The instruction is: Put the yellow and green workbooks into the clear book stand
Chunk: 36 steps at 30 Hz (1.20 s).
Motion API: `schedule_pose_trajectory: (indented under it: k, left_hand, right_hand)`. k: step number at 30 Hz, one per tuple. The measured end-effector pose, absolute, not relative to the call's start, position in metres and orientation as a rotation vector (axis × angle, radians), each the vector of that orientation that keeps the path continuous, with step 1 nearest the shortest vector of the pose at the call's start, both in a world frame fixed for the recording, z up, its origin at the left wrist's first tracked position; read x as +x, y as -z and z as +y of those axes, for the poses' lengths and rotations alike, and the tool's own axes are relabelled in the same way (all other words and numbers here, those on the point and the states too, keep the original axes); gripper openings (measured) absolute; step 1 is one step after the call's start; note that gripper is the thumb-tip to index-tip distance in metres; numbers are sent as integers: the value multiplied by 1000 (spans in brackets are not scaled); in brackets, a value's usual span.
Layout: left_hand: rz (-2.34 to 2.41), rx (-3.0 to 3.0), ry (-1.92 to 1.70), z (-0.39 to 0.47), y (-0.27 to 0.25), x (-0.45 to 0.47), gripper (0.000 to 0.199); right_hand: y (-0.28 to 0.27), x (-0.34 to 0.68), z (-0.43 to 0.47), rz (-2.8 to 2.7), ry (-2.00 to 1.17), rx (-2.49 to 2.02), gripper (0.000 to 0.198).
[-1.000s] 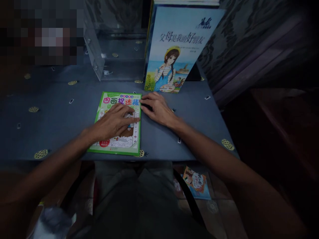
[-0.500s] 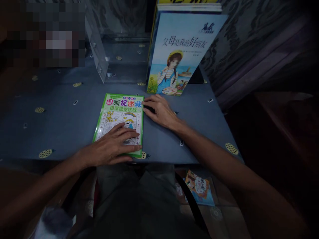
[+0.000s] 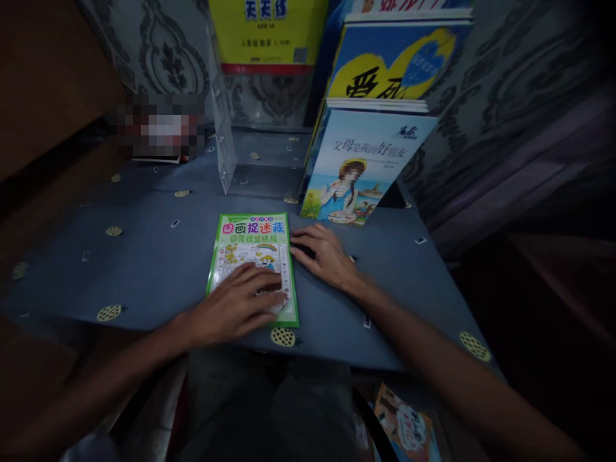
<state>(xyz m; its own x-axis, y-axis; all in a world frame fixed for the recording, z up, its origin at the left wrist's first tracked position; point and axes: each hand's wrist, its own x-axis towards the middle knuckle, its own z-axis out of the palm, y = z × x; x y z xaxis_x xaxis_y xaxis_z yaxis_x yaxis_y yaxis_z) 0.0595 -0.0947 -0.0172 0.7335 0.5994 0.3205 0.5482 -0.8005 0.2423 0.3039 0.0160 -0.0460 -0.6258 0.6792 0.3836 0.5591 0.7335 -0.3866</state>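
A green-bordered picture book with a rainbow and colourful Chinese title lies on the table in front of me. Over its lower half is my left hand, fingers apart, covering part of the cover. Just beyond the book's right edge, my right hand rests on the cloth with its fingers stretched towards the edge. Whether its fingertips touch the book I cannot tell. Neither hand grips anything.
The table has a blue cloth with pineapple prints. Behind stand a clear acrylic rack, a yellow workbook and a stack of upright books. Another book lies low under the table's front edge.
My view has tilted up, showing more of the rack and books. My left hand's fingers have drawn in slightly over the cover. The right hand stays beside the book.
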Motion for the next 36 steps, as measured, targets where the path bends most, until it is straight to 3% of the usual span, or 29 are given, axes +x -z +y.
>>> schedule_pose_trajectory:
  k: [6,9,14,19,22,28,32,36]
  left_hand:
    - [1718,2417,-696,-64,26,16,42]
    - [1890,2275,-657,-56,31,4,50]
    - [1787,2012,-844,-52,29,7,53]
    - [1524,1160,-1331,-36,21,15,47]
    - [1391,725,-1330,-29,15,24,38]
    - [1110,520,-1324,-20,-5,38,26]
    - [1000,579,-1408,-11,-11,42,23]
    - [990,570,-1461,-6,-5,43,16]
  right_hand:
    - [39,296,2,-2395,-299,-1080,31]
    - [36,289,-8,-2442,-263,-1077,37]
    - [38,284,-15,-2474,-237,-1058,38]
    - [44,286,-12,-2379,-359,-1010,36]
    - [47,286,-11,-2304,-473,-990,39]
    - [50,281,-7,-1781,-1060,-1016,74]
    - [43,281,-2,-1482,-1629,-923,57]
    - [36,281,-2,-1302,-1855,-861,51]
